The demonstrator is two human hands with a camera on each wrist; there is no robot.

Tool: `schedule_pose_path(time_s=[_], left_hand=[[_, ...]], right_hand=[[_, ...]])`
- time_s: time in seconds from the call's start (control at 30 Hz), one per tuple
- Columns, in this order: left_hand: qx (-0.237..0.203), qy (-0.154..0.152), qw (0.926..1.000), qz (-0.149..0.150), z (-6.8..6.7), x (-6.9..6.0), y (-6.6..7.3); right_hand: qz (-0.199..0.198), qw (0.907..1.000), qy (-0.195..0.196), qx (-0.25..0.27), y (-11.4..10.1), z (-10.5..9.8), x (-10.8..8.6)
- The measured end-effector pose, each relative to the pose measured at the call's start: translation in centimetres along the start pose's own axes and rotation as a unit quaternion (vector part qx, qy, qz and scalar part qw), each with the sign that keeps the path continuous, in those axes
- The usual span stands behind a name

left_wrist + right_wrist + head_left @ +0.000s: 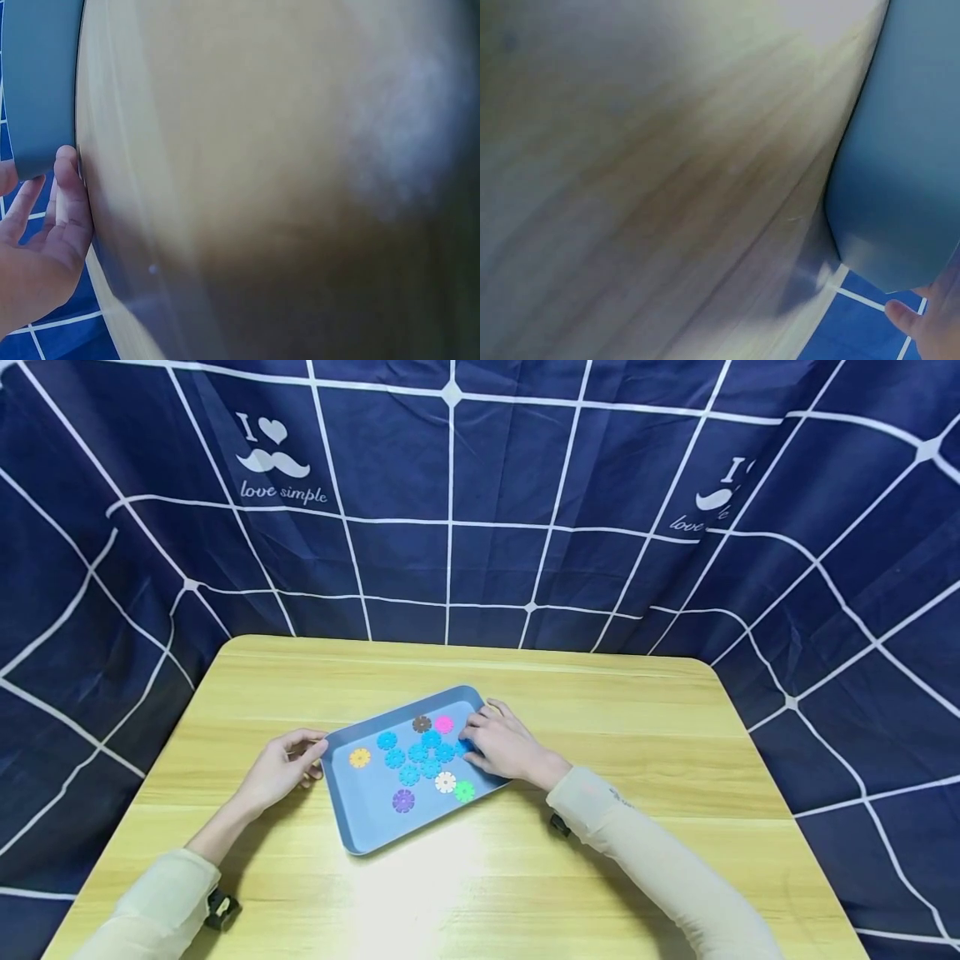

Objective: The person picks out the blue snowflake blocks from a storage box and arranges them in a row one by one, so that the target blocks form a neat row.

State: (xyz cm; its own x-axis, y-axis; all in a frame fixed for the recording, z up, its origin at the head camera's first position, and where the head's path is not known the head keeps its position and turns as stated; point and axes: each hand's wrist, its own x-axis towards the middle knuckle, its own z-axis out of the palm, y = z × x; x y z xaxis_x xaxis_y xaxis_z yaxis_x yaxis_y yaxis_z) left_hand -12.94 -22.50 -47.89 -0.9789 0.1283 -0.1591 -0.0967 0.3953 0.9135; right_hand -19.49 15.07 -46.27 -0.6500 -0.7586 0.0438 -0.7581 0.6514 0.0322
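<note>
A blue-grey tray [367,827] lies at an angle on the table, holding several blue notched discs [409,775] near its middle. Around them are an orange disc [360,757], a purple one [403,801], a white one [445,782], a green one [464,791], a brown one [422,724] and a pink one [444,725]. My left hand [281,770] pinches the tray's left corner, thumb on the rim; the left wrist view shows its fingers by the tray wall [41,90]. My right hand [504,745] reaches over the right end, fingers bent down at a blue disc they partly hide.
The wooden table [600,718] extends around the tray on all sides. Behind it and at both sides hangs a dark blue curtain [495,468] with white lines. A dark wrist device [222,910] sits below the left sleeve, another [559,825] under the right.
</note>
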Motion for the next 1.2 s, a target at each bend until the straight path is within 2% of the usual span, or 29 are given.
schedule_pose_path(time_s=[0.27, 0.7, 1.2], left_hand=[[0.004, -0.004, 0.9999, 0.010, -0.12, 0.04, -0.13], [0.002, -0.007, 0.9999, 0.014, -0.15, 0.05, -0.31], [0.007, -0.007, 0.9998, 0.016, -0.41, 0.49, -0.31]], right_hand=[[0.005, 0.9999, 0.003, 0.013, -0.03, 0.00, 0.20], [-0.004, 0.9996, 0.029, 0.001, -0.40, 0.15, 0.40], [0.010, 0.9965, 0.055, 0.062, -0.18, -0.35, 0.34]])
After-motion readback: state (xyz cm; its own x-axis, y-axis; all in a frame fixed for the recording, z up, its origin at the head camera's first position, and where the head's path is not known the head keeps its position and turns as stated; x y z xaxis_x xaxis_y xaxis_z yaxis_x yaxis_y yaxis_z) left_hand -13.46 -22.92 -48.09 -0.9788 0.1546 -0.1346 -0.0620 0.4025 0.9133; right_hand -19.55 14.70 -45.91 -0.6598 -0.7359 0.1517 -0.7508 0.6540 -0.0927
